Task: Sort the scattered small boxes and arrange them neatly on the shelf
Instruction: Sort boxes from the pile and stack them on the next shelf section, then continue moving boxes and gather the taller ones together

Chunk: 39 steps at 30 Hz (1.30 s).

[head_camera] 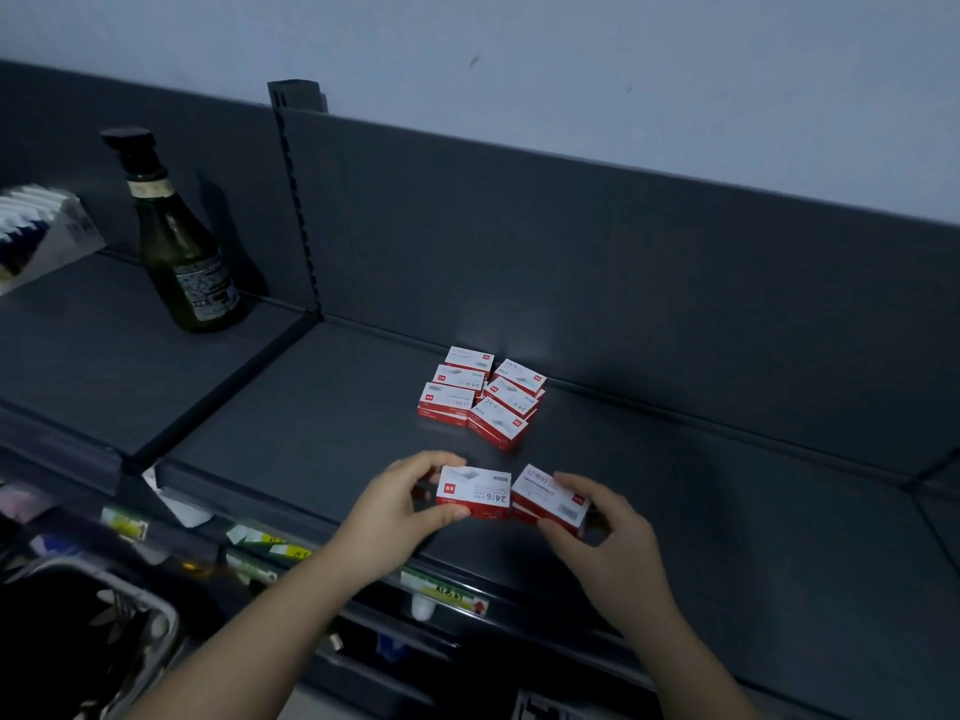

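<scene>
Small staple boxes, white tops with red sides and a red logo square, "24/6" printed on them. Left hand (395, 504) grips one box (475, 492), fingers (428, 462) curled over its far side and thumb on the near side. Right hand (608, 522) grips a second box (550, 498) the same way. The two boxes touch, near the front edge of the dark grey shelf (727, 511). A loose cluster of boxes (480, 394) lies towards the back edge, some askew. A green glass bottle (182, 252) stands on the left shelf section, label unreadable.
</scene>
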Each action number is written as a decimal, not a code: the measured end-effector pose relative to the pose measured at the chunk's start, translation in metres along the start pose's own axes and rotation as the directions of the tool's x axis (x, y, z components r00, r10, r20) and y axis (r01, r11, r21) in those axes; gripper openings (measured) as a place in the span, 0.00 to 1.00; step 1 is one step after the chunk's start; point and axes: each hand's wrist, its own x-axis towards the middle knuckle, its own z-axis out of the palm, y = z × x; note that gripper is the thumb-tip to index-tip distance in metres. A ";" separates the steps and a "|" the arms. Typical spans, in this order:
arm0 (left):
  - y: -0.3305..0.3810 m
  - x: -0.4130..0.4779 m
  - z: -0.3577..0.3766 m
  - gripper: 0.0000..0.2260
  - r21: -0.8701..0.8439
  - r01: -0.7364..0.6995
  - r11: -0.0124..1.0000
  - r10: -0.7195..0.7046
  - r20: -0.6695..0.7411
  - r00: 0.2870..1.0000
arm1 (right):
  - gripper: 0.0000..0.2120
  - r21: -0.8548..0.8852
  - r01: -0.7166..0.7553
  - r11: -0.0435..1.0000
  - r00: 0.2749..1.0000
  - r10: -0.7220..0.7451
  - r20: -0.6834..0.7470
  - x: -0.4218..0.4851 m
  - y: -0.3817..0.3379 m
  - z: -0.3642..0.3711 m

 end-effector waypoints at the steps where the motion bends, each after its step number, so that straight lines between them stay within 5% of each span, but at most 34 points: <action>1: -0.002 0.000 -0.002 0.21 0.002 0.009 1.000 -0.009 -0.007 1.000 | 0.22 -0.012 -0.006 1.000 1.000 0.006 0.005 0.001 -0.002 0.005; 10: -0.029 0.014 -0.056 0.18 0.058 0.037 0.998 -0.039 0.028 0.999 | 0.22 -0.089 -0.012 0.996 0.994 0.022 0.106 0.014 -0.023 0.051; 23: -0.069 0.056 -0.065 0.15 0.229 -0.117 0.966 0.048 0.285 0.957 | 0.20 -0.475 -0.057 0.878 0.998 0.051 -0.025 0.014 -0.018 0.096; 33: -0.081 0.104 -0.062 0.17 0.231 -0.159 0.960 0.110 0.211 0.971 | 0.20 -0.443 -0.113 0.889 0.969 0.001 -0.245 0.057 -0.006 0.126; 39: -0.081 0.113 -0.062 0.18 0.232 -0.161 0.959 0.117 0.193 0.974 | 0.19 -0.598 -0.167 0.784 0.967 0.011 -0.256 0.062 -0.005 0.127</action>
